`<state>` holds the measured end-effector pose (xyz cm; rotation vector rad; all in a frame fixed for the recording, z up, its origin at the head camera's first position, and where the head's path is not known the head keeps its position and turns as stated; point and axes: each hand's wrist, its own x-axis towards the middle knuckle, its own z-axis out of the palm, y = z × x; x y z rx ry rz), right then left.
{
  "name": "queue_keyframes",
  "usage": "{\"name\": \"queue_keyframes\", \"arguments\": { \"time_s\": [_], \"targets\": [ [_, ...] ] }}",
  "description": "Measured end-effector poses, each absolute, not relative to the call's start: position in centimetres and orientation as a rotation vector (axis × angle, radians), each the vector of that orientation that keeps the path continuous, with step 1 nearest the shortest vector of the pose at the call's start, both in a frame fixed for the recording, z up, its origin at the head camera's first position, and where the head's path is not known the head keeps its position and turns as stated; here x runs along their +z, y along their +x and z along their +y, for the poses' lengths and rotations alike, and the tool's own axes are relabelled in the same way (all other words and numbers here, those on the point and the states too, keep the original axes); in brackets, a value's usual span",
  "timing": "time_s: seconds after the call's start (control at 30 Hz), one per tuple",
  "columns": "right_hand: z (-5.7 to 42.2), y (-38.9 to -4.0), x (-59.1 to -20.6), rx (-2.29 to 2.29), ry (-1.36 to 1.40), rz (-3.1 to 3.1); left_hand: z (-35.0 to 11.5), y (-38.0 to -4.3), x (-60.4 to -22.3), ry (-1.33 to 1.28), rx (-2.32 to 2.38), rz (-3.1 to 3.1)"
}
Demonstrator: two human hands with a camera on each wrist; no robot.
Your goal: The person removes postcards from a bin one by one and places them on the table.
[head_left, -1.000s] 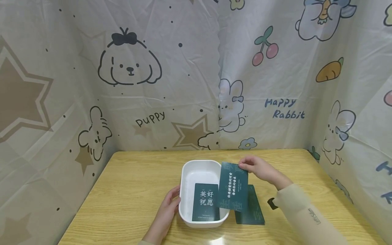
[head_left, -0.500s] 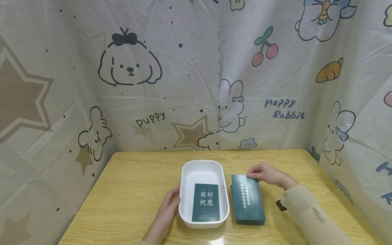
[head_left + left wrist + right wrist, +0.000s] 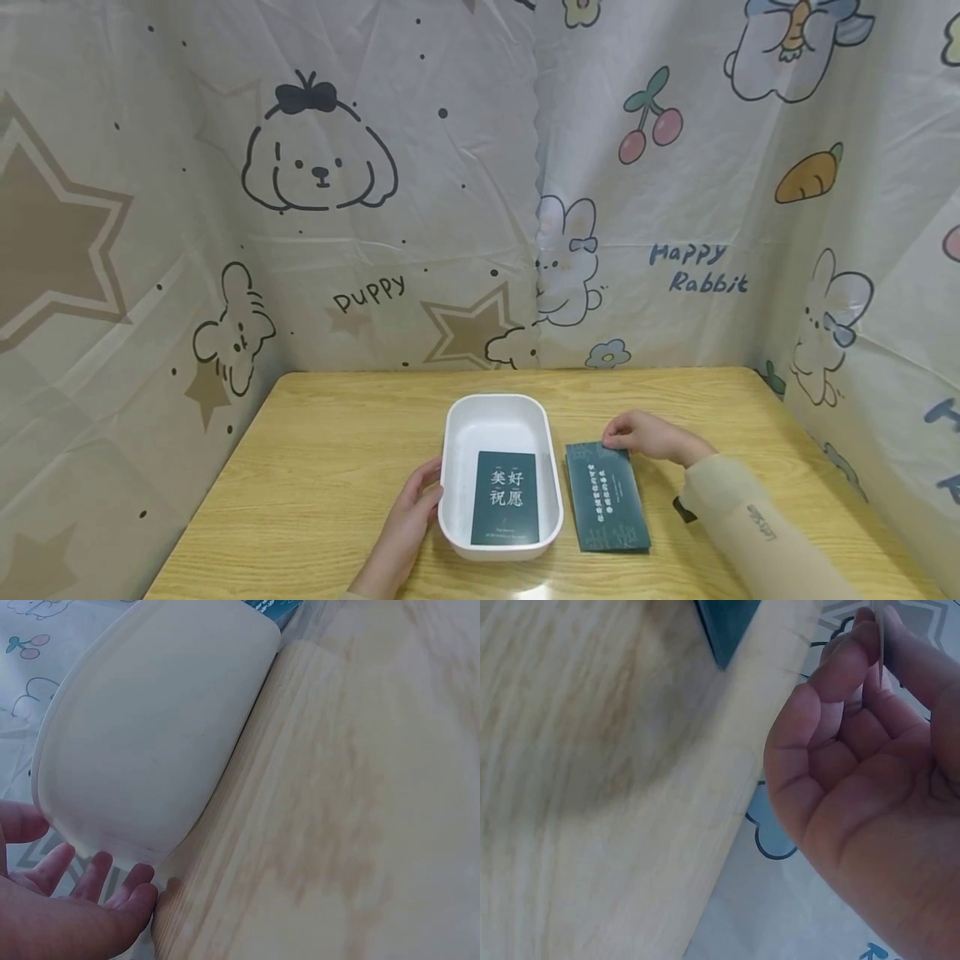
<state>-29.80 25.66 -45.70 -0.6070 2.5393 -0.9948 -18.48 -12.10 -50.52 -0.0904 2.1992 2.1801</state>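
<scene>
A white rectangular tub stands on the table, holding a dark green card with large white characters. My left hand rests against the tub's left wall; in the left wrist view, its loosely bent fingers touch the tub's outer side. Right of the tub, my right hand pinches the top edge of another green card between thumb and fingertips. That card lies over others, which it now largely hides. The right wrist view shows it edge-on, as a thin sliver between the fingers.
The wooden table runs back to a patterned cloth curtain, which also encloses both sides. In the right wrist view, a green card corner shows near the table's edge.
My right hand has carried the card from above the tub's right rim over to the right and lowered it onto the cards there. My left hand has stayed at the tub.
</scene>
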Motion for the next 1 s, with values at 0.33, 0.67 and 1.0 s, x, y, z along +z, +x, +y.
{"name": "queue_keyframes", "arguments": {
  "time_s": [0.33, 0.67, 1.0],
  "targets": [
    [24.9, -29.8, -47.0, -0.941, -0.616, 2.653, -12.0, -18.3, -50.6, -0.105, 2.178, 2.194],
    [24.1, -29.1, -47.1, -0.856, -0.557, 2.743, -12.2, -18.2, -50.7, -0.040, 2.200, 2.191],
    [24.0, -29.4, -47.8, -0.801, -0.561, 2.808, -12.2, -18.3, -50.6, -0.061, 2.187, 2.203]
  ]
}}
